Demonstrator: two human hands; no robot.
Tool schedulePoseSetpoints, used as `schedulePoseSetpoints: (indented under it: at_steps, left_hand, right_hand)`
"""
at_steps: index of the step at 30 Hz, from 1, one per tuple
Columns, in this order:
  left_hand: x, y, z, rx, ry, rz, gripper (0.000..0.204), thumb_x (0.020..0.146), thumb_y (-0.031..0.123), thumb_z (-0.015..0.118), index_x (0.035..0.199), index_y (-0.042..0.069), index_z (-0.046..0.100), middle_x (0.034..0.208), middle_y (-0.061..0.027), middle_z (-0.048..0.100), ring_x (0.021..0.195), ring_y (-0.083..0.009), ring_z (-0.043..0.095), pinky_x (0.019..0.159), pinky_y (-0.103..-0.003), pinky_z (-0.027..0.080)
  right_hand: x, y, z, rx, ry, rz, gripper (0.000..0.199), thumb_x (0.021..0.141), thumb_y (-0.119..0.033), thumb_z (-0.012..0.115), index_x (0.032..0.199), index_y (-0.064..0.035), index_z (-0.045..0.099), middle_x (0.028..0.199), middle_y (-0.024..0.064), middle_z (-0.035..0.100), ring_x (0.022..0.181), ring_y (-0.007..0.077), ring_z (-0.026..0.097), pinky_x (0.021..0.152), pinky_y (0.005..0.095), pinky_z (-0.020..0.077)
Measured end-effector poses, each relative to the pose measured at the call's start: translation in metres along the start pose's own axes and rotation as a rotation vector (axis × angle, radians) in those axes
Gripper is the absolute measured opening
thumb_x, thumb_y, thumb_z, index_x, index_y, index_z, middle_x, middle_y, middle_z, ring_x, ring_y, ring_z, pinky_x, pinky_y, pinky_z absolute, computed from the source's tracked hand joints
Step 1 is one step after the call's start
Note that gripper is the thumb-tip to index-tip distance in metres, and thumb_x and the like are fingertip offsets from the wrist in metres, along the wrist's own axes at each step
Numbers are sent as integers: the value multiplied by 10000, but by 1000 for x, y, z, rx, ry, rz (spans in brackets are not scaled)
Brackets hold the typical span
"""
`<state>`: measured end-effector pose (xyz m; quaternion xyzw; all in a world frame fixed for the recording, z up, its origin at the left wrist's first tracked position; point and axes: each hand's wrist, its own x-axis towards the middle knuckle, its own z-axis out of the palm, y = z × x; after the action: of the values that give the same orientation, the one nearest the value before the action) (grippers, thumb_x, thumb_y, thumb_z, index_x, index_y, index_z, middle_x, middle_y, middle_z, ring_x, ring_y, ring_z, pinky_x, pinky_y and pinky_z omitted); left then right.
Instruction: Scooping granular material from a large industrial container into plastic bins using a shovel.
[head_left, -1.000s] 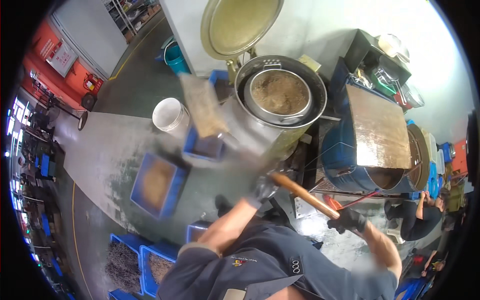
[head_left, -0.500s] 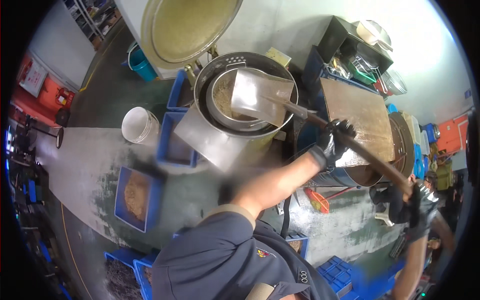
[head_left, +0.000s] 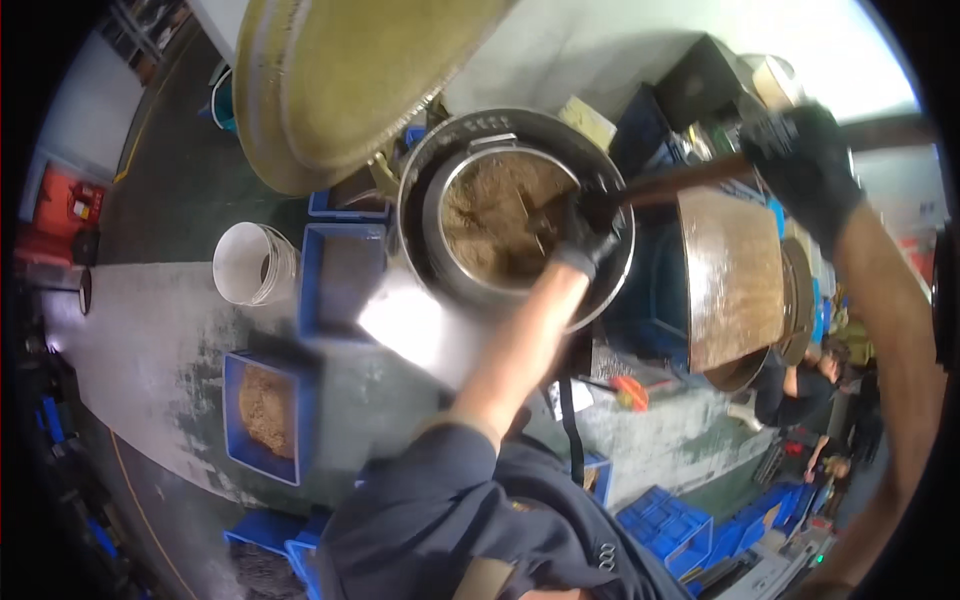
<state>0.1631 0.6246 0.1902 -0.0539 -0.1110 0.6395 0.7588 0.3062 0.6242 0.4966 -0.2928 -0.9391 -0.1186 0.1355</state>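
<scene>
Both my hands wear black gloves and grip a long wooden-handled shovel (head_left: 690, 178). My left hand (head_left: 588, 228) holds the shaft low, right over a large round metal drum (head_left: 432, 180) filled with brown granular material (head_left: 490, 225). My right hand (head_left: 806, 160) holds the handle's upper end at the far right. The shovel's blade end dips into the brown material and is partly hidden by my left hand. The drum's big round lid (head_left: 340, 80) stands open above it.
A white bucket (head_left: 250, 265) and an empty blue crate (head_left: 342, 275) stand left of the drum. Another blue crate (head_left: 265, 415) holds brown material. A second metal vessel (head_left: 735, 280) is at right, with a person (head_left: 800, 385) crouched beyond it. Blue crates (head_left: 665, 520) are stacked below.
The shovel swung from low at my left up over the drum, and its blade now dips into the brown material. My view moved closer to the drum.
</scene>
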Motion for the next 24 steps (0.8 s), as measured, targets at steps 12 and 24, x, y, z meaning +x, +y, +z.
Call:
schedulePoseSetpoints:
  at_steps: [12, 24]
  left_hand:
    - [-53, -57, -117, -192, 614, -226, 274, 892, 301, 530, 997, 60, 606, 870, -114, 645, 770, -239, 640, 792, -368, 551]
    - [-106, -92, -76, -160, 637, -150, 265, 906, 284, 540, 878, 24, 586, 777, -93, 612, 779, -244, 609, 816, -390, 515]
  right_hand:
    - [-85, -24, 25, -387, -1232, 193, 175, 627, -189, 656, 739, -55, 653, 634, 149, 619, 618, 308, 640, 585, 382, 508]
    - [-123, -84, 47, 63, -1461, 654, 336, 754, -319, 653, 838, 6, 667, 807, 221, 652, 792, 355, 654, 736, 417, 516]
